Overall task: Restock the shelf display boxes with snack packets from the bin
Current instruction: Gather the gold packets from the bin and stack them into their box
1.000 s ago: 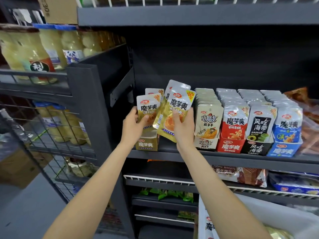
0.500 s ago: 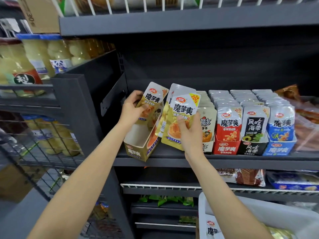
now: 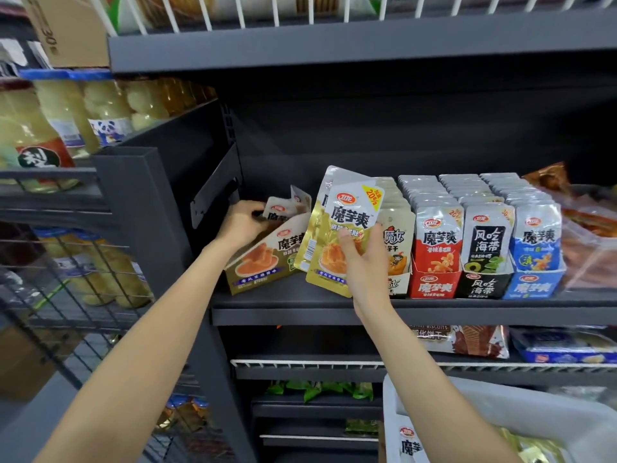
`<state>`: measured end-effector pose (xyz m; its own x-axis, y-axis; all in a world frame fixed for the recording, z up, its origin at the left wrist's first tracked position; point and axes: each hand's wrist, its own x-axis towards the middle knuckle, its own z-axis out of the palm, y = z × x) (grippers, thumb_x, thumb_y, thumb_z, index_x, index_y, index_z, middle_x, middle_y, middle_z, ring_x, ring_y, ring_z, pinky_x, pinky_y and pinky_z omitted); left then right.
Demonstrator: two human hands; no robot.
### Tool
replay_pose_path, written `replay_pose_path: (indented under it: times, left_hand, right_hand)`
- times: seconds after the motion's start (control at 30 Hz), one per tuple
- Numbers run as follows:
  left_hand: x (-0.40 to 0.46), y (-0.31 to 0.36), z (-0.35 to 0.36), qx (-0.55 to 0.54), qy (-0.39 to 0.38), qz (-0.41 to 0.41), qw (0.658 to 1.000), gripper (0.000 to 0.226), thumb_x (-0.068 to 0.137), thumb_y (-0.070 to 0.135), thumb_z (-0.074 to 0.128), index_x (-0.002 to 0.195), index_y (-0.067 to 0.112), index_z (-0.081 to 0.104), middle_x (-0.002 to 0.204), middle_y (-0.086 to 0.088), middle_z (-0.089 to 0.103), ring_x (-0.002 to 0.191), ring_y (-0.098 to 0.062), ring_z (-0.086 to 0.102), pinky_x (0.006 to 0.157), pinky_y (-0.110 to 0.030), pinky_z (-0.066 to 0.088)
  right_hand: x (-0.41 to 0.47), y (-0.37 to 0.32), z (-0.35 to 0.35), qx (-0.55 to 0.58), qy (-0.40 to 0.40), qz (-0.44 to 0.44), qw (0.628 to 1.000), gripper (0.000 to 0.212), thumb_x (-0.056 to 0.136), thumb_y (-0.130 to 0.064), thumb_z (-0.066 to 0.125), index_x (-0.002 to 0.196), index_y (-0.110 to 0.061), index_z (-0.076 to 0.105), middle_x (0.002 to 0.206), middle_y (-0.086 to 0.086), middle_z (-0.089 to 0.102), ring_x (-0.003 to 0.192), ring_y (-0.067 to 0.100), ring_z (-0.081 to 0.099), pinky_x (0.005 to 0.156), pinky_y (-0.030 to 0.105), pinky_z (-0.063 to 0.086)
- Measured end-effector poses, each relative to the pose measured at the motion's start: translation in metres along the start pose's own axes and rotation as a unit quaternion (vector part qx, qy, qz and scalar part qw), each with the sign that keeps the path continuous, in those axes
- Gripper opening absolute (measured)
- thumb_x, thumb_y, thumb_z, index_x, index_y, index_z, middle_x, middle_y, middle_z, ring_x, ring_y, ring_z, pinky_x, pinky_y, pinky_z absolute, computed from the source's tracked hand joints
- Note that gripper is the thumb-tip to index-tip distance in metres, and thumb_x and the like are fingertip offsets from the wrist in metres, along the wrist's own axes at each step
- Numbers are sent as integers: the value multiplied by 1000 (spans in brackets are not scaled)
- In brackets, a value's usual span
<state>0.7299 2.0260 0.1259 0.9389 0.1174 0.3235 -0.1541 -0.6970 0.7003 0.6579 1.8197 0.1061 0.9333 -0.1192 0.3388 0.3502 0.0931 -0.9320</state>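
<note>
A gold display box [image 3: 267,262] stands on the dark shelf [image 3: 367,309], turned at an angle so its side shows. My left hand [image 3: 242,223] reaches behind it and grips a few gold-and-white packets [image 3: 283,208] standing in the box. My right hand [image 3: 362,259] holds a fanned bunch of gold snack packets [image 3: 347,225] upright just right of the box. The white bin [image 3: 500,412] sits low at the right with more packets inside.
Four full display boxes stand to the right: tan [image 3: 397,248], red [image 3: 435,262], black [image 3: 485,262] and blue [image 3: 537,262]. Orange bags [image 3: 587,228] lie at far right. Jars [image 3: 66,121] fill a wire rack at left. Lower shelves hold biscuits [image 3: 467,339].
The gold box has swung round to show its side. My left hand went from the box's front to behind it, pushing packets back. My right hand keeps its bunch, now a little lower.
</note>
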Motion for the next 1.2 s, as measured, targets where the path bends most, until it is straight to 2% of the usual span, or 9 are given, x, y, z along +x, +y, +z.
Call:
replay_pose_path:
  times: [0.2,0.33,0.47,0.63,0.7,0.77,0.9,1.0,1.2]
  left_hand:
    - [-8,10,0,40,-69,17,997,27,82,32,72,107,23,69,109,2,55,61,-16,57,42,-17,43]
    - [-6,13,2,75,-42,67,994,31,79,29,74,108,17,70,99,0,51,76,-10,49,66,-20,39]
    - [-3,20,6,-60,20,17,998,27,79,16,75,105,9,71,98,1,62,91,-16,60,76,-20,47]
    - [-2,22,12,12,85,18,996,38,78,18,76,113,15,62,100,0,58,82,-11,54,64,-17,41]
    - [-2,21,10,-2,92,-12,996,48,78,25,76,121,18,55,106,-1,51,86,-13,53,70,-21,42]
    - [-6,17,8,-39,70,-65,995,48,82,30,72,125,17,53,108,0,53,93,-14,53,75,-25,45]
    - [-26,10,11,-105,8,-84,991,31,90,22,61,121,15,56,104,-3,61,81,-11,60,51,-18,49]
    - [-34,10,12,-141,-1,-80,987,32,91,21,61,121,12,54,103,-6,63,78,-10,64,50,-21,54]
    - [-39,8,7,-164,-2,-81,983,29,91,19,61,119,13,56,107,-5,64,85,-14,66,62,-29,57]
  right_hand:
    - [-2,-4,-8,31,4,10,999,18,96,-20,52,106,-34,47,105,-15,61,98,-2,59,82,22,50]
    - [2,-9,-17,33,28,6,999,19,96,-22,53,107,-36,47,112,-9,61,106,10,60,92,35,51]
    - [4,-11,-19,24,33,8,999,17,96,-23,53,107,-34,49,114,-4,62,108,13,60,94,42,51]
    - [4,-13,-13,11,19,6,1000,19,95,-23,54,107,-36,47,109,-12,61,104,6,59,92,33,50]
    - [5,-12,-11,7,14,13,1000,17,94,-23,56,107,-32,50,108,-10,62,101,6,60,89,32,51]
    - [6,-12,-10,27,13,29,999,15,94,-24,57,107,-29,53,110,-5,65,102,9,62,89,33,53]
    - [16,-19,1,86,1,60,994,13,95,-24,56,106,-29,52,111,-1,65,102,12,64,88,33,53]
    - [30,-24,22,133,-37,84,987,19,96,-15,50,112,-26,50,112,0,65,102,16,64,87,36,54]
    - [52,-8,44,-133,-52,24,989,20,88,-15,55,107,-22,52,106,0,65,104,22,61,94,50,47]
